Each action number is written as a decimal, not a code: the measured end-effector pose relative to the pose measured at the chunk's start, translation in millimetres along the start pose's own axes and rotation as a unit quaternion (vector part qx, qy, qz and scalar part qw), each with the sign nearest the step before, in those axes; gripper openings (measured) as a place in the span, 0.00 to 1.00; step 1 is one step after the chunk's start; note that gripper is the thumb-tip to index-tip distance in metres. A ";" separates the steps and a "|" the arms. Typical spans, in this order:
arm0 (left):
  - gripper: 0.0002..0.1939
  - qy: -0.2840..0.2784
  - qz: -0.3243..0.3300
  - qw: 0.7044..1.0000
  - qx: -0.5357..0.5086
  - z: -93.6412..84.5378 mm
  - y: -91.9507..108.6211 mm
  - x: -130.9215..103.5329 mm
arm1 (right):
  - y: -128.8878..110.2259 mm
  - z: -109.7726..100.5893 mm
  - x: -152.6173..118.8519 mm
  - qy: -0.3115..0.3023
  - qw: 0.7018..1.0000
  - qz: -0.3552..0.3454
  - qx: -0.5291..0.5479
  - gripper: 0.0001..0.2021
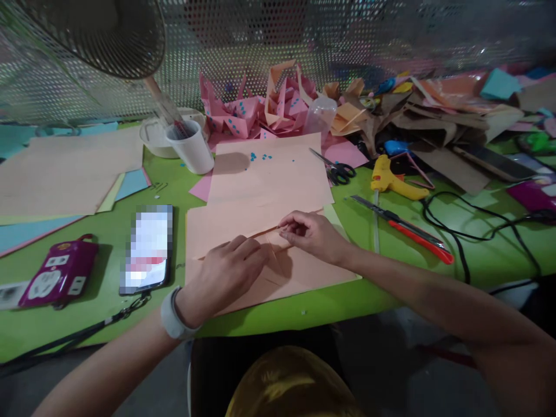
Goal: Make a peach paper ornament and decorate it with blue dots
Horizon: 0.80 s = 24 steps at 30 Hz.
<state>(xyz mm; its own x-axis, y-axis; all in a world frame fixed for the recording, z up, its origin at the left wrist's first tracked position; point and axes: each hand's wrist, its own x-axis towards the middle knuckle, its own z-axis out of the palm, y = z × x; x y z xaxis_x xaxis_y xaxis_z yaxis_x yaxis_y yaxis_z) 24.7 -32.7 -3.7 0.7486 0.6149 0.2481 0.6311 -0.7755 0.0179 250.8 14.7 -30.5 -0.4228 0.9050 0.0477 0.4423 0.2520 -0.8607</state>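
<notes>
A folded strip of peach paper (pixel 256 235) lies across peach sheets (pixel 315 269) at the table's near edge. Over its left part rests my left hand (pixel 232 269), palm down, fingers lying flat and holding nothing. My right hand (pixel 309 231) is at the strip's right part, with thumb and index finger pinched at its upper edge. Creases show in the paper between the two hands. Behind lies another peach sheet (pixel 269 179) with small blue pieces on it.
Left are a phone (pixel 147 249), a purple device (pixel 61 272) and a white cup (pixel 190 147). Right are scissors (pixel 336 168), a yellow glue gun (pixel 393 178), a red cutter (pixel 408 231) and black cables. Paper scraps (pixel 434 116) line the back under a fan (pixel 99 29).
</notes>
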 end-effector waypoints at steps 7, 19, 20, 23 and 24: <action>0.16 0.004 -0.004 1.000 0.025 5.0 0.6 0.1 | 1.6 -0.5 0.8 -0.004 1.000 -0.020 -0.022 0.08; 0.14 -0.044 -0.021 0.998 0.030 7.9 6.0 2.1 | 0.8 -0.8 0.5 -0.002 0.999 -0.019 -0.033 0.08; 0.14 -0.048 -0.021 0.998 0.030 7.8 6.3 2.2 | 0.7 -0.9 0.5 -0.002 0.999 -0.020 -0.035 0.08; 0.16 -0.052 -0.021 0.998 0.027 7.8 6.8 2.3 | -0.5 -1.3 0.4 -0.003 0.999 -0.018 -0.032 0.09; 0.17 -0.052 -0.022 0.998 0.026 8.0 6.9 2.1 | -0.9 -1.4 0.4 -0.003 0.999 -0.016 -0.032 0.08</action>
<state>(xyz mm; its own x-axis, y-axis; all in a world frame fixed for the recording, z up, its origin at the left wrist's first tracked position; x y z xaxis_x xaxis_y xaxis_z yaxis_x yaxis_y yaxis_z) 32.3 -35.6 -10.8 0.7358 0.6614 0.1457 0.6710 -0.7411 -0.0242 251.3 15.3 -29.0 -0.4420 0.8941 0.0725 0.4785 0.3034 -0.8240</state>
